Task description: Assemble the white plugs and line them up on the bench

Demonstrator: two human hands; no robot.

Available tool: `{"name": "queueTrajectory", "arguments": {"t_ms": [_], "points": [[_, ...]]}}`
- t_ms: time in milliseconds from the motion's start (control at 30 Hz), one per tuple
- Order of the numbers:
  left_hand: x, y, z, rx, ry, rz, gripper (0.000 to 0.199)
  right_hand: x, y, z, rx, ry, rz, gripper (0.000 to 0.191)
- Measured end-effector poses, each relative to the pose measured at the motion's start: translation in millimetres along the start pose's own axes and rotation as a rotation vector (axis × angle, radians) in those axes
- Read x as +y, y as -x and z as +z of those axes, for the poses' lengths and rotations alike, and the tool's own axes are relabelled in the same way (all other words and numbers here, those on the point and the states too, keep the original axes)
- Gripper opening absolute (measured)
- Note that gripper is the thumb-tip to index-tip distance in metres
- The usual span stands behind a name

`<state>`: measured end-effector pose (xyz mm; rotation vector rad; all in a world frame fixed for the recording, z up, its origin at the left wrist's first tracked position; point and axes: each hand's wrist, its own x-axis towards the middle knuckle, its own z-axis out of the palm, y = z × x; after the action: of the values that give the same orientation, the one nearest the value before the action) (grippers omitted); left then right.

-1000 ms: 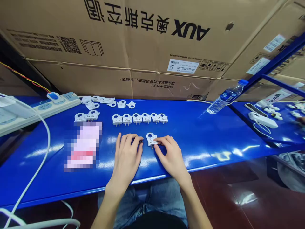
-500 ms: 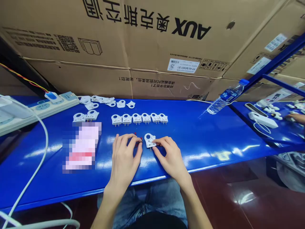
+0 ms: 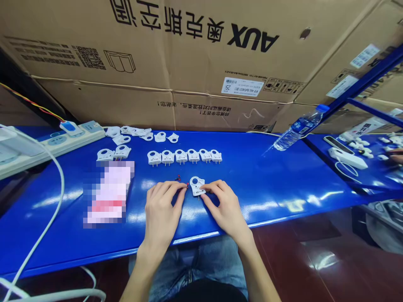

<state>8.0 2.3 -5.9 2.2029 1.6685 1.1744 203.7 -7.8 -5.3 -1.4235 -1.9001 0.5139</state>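
Observation:
My right hand [image 3: 225, 203] pinches the lower right side of a white plug housing [image 3: 195, 187], which has a round hole at the top and metal pins pointing toward me. Just left of it, my left hand [image 3: 165, 205] is closed at thumb and index fingertips on a small red part [image 3: 188, 184], too small to name exactly. More small red-and-dark pieces [image 3: 178, 178] lie on the blue table beyond the left fingers. Several similar white plug housings [image 3: 181, 157] stand in a row behind my hands, pins facing me.
Loose white covers [image 3: 135, 131] lie along the cardboard box [image 3: 195, 63]. A blurred pink item [image 3: 110, 193] and a power strip [image 3: 59, 140] are on the left. Toward the right, a water bottle [image 3: 300, 126] leans by a blue rail [image 3: 359, 82]; beyond it is another person's hand [image 3: 396, 156].
My left hand has drawn slightly left and back, uncovering the red pieces on the table, with a small red part at its fingertips. The right hand and housing have barely shifted.

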Motion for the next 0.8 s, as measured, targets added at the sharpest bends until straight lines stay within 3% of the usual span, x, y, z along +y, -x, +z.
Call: {"name": "queueTrajectory", "arguments": {"t_ms": [133,367,800], "points": [[2.3,-0.5,0.5,0.034,0.066,0.057,0.01,-0.2,-0.4,-0.4,0.008,-0.008,-0.021,0.014],[5.7,-0.3,2.5,-0.073,0.109,0.205,0.009,0.8,0.2,-0.2,0.07,-0.04,-0.042,0.015],[5.2,-0.3,2.5,-0.089,0.08,0.152,0.014,3.2,0.5,0.4,0.078,-0.064,-0.083,0.015]]}}
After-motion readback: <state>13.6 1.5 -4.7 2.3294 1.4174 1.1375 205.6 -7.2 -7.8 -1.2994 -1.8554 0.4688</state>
